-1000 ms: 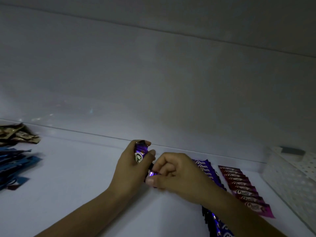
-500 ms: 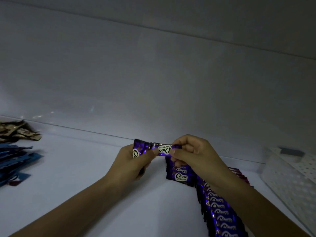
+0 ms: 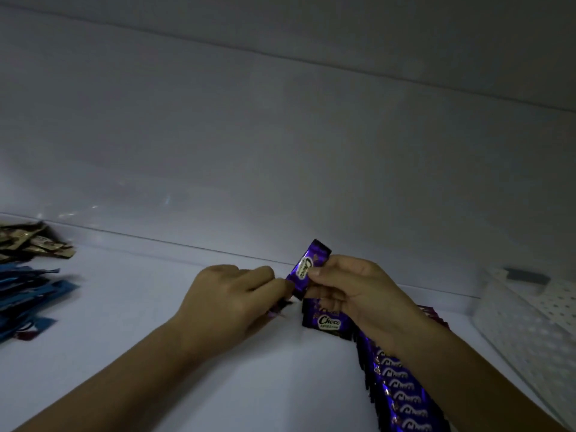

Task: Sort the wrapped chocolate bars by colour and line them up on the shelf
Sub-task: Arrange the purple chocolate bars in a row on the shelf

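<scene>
White shelf (image 3: pixel 156 353) and a plain pale back wall (image 3: pixel 280 151) fill the dim view. On the shelf a purple row (image 3: pixel 402 397) of overlapping wrapped bars runs from the near edge toward the wall, each wrapper printed "Choco" in white script on a dark oval; the smaller line under it is too small to read. A white perforated basket (image 3: pixel 530 338) stands to the right of the purple row. Far to the left of the row lie a loose blue pile (image 3: pixel 28 294) and, behind that, a brown pile (image 3: pixel 31 244). Red wrappers (image 3: pixel 434 316) peek out just right of the row, behind the forearm. Above the row's far end, the right hand (image 3: pixel 349 291) pinches a held purple bar (image 3: pixel 307 266), marked "Choco", tilted with its upper end toward the wall. The left hand (image 3: pixel 230 307), just left of the row's far end, has its grip curled over a hidden purple wrapper (image 3: pixel 276 311), only slivers showing, its fingertips meeting the held bar's lower end.
</scene>
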